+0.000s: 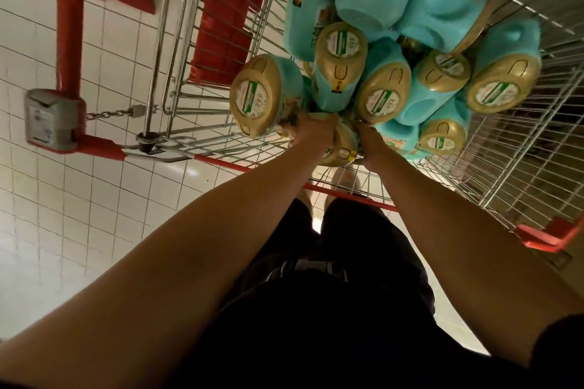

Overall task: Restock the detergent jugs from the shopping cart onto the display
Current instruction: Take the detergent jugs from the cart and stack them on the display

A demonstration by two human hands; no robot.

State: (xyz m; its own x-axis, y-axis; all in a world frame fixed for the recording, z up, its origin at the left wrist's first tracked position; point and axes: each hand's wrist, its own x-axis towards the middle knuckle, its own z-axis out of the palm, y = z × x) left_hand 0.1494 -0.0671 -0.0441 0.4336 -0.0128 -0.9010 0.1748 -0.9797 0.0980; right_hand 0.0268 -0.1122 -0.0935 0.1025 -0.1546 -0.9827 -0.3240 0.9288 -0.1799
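My left hand (311, 131) curls its knuckles over one side of a turquoise plastic detergent jug with a gold-coloured end (339, 150), gripping it at the near edge of the heap. My right hand (366, 139) lies against the jug's other side. Its fingers are buried under a neighbouring jug, so I cannot tell whether they are curled or straight.

The jug is low in the silver wire shopping cart with red plastic trim (521, 151), close to the near rim and not lifted clear of the others.

The other jugs (384, 91) are the same kind: smooth, glossy turquoise bodies with moulded hollows, and oval, dull-gold ends that each carry a round white-and-green sticker. Seven gold ends face me, including the one I hold. Counting the bodies lying across the top, there seem to be about ten jugs, but the pile is too tangled to be sure.

To my left, one red handle bar (69, 25) carries one grey coin lock box (50, 120) with a short metal chain (110, 113). One red slatted seat flap (227, 9) stands behind it. Glossy white square floor tiles (63, 199) lie beneath, and my black shorts (347, 262) show below my arms.
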